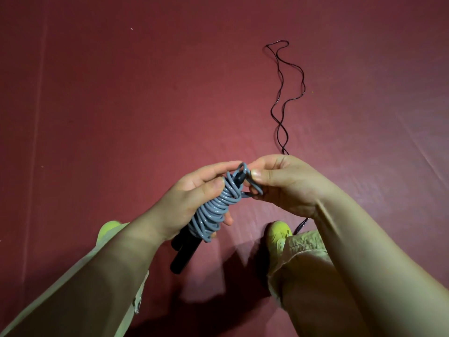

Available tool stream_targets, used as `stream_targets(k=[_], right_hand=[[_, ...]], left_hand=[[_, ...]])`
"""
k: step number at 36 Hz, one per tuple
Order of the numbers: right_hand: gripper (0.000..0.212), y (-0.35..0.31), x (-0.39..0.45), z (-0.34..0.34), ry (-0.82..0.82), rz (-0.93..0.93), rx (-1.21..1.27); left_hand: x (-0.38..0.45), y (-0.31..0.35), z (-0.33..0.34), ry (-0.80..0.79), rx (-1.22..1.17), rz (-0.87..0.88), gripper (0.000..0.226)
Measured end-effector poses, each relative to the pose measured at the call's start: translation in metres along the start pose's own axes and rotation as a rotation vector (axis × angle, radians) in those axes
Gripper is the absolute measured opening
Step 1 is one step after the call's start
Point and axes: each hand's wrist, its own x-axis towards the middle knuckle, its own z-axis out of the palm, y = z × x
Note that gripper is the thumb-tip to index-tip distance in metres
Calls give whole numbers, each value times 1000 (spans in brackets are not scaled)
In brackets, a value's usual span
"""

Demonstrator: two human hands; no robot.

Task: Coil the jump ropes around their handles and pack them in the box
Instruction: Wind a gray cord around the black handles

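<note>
At lower centre, the left hand (192,200) gripped the coiled grey rope (213,210); the right hand (281,183) pinched its last loop (255,188), apparently ready for tucking.

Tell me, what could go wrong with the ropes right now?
1. The right hand pinches only the last loop of the grey rope. If it slips, the coils in the left hand may spring loose off the black handles.
2. The thin black rope lies stretched on the floor and runs back beside the shoe. A step could catch it and trip the person.
</note>
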Motion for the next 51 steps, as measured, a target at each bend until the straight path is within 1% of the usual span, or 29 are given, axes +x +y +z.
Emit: stream_targets(k=[3,6,10,12,14,16,20,23,29,31,34,35,37,39,41,43,45,48,51], right_hand=[[11,1,-1,1,-6,13,-6],[13,-1,-2,1,-14,11,-9],[12,0,-1,0,-34,-8,-22],[19,2,0,-2,-57,-21,-30],[32,6,2,-4,-78,-34,-24],[37,9,4,-6,-78,-52,-9],[38,14,8,-1,-73,-108,88],[42,18,11,2,-26,-161,192],[49,24,16,13,46,-234,313],[45,27,18,21,147,-272,317],[32,27,20,36,489,-330,149],[33,25,20,41,586,-346,95],[37,21,20,45,719,-351,45],[42,18,19,47,787,-320,83],[45,18,18,47,752,-298,211],[49,17,16,47,662,-301,349],[53,17,13,46,587,-327,415],[55,19,11,47,508,-366,411],[52,21,9,48,460,-357,368]], left_hand=[[2,-3,-3,-9,20,5,38],[3,-6,-5,-5,14,6,45],[4,-6,-7,-17,-4,0,43],[3,-6,-7,-38,-5,5,39],[3,-6,-7,-54,-6,8,38],[3,-6,-7,-50,-5,8,40],[3,-6,-9,-37,15,17,44],[3,-7,-9,-31,12,42,49],[5,-12,-5,-20,-34,66,44],[5,-12,-1,5,-67,50,38],[6,-16,6,-13,-76,30,35],[7,-16,8,-21,-81,29,35],[9,-18,10,-20,-92,49,38],[11,-18,9,-8,-90,71,45],[13,-18,9,4,-86,88,48],[15,-19,7,28,-77,95,47],[18,-19,5,67,-45,101,48],[20,-19,5,94,-4,99,54],[23,-23,7,94,-21,71,51]])
